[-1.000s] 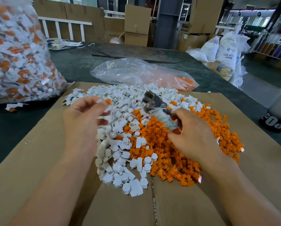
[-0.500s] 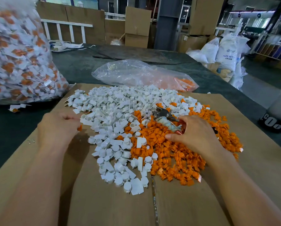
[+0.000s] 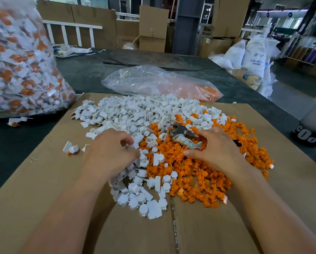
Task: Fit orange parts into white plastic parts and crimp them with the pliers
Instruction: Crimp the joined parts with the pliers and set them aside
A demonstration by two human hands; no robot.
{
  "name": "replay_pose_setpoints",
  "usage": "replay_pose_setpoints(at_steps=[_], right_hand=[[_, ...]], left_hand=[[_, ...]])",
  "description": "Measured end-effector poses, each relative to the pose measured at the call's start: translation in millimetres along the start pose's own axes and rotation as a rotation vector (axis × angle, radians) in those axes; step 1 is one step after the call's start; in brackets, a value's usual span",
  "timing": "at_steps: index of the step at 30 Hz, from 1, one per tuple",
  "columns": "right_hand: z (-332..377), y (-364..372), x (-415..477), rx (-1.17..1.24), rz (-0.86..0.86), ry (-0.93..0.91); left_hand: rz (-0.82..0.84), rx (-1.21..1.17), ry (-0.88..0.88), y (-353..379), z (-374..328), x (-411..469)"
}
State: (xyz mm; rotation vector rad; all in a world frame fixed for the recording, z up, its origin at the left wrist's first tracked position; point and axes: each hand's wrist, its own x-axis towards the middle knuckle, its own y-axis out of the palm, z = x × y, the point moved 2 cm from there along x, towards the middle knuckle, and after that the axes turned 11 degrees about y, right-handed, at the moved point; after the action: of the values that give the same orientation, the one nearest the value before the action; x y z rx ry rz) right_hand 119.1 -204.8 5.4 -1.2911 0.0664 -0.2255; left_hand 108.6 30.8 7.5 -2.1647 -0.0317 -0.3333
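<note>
Head view: we logged the white parts (image 3: 127, 114) and orange parts (image 3: 199, 173) heaped side by side mid-way across the cardboard sheet (image 3: 43, 180). Bare cardboard lay open near and left, a stuffed bag of finished pieces (image 3: 19, 70) stood on the dark table (image 3: 16, 140) far left, and a clear bag (image 3: 153, 83) sat just behind the heap. The left hand (image 3: 109, 153) sat palm-down with its fingers curled into the white parts, and we could not tell if it pinched one. The right hand (image 3: 215, 149) arched over the handle ends of the pliers (image 3: 182, 134), which lay on the orange parts, and we could not tell if it gripped them.
</note>
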Motion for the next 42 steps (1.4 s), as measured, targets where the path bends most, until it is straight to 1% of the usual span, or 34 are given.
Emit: replay_pose_setpoints(at_steps=[5,10,12,15,16,17,19,21,23,25,30,32,34,36,39,42], right_hand=[[-1,3,0,0.015,0.014,0.010],[0,2,0,0.030,0.021,0.012],[4,-1,-2,0.054,-0.035,-0.032],[16,-8,-11,0.195,-0.200,-0.194],[20,-10,-15,0.244,-0.229,-0.251],[24,-12,-19,0.271,-0.235,-0.296],[28,-12,-25,0.255,-0.184,-0.357],[30,-9,-27,0.157,-0.096,-0.404],[29,-4,-28,0.042,-0.023,-0.429],[28,-1,-27,-0.021,0.018,-0.422],[28,2,-24,-0.003,0.038,-0.415],[29,2,-24,0.006,0.056,-0.402],[28,1,-24,0.028,0.067,-0.390],[28,-2,-25,0.104,0.070,-0.374],[28,-6,-27,0.252,0.086,-0.335],[29,-8,-29,0.348,0.093,-0.320]], left_hand=[[0.081,0.009,-0.029,2,0,0],[0.068,0.033,-0.011,2,1,1],[0.078,0.021,-0.008,3,2,1],[0.070,0.023,0.007,4,3,2],[0.048,0.000,0.018,4,3,2],[0.014,-0.045,0.030,4,3,2],[-0.079,-0.149,0.047,3,2,2],[-0.150,-0.268,0.032,2,0,2],[-0.172,-0.432,0.007,3,-1,2],[-0.163,-0.631,-0.009,2,-3,1],[-0.044,-1.151,-0.117,1,-11,-1],[-0.027,-1.292,-0.167,1,-15,-1],[-0.009,-1.386,-0.212,1,-18,-2],[0.019,-1.439,-0.252,2,-21,-2],[0.037,-1.451,-0.291,3,-23,-3],[0.049,-1.433,-0.281,3,-25,-4]])
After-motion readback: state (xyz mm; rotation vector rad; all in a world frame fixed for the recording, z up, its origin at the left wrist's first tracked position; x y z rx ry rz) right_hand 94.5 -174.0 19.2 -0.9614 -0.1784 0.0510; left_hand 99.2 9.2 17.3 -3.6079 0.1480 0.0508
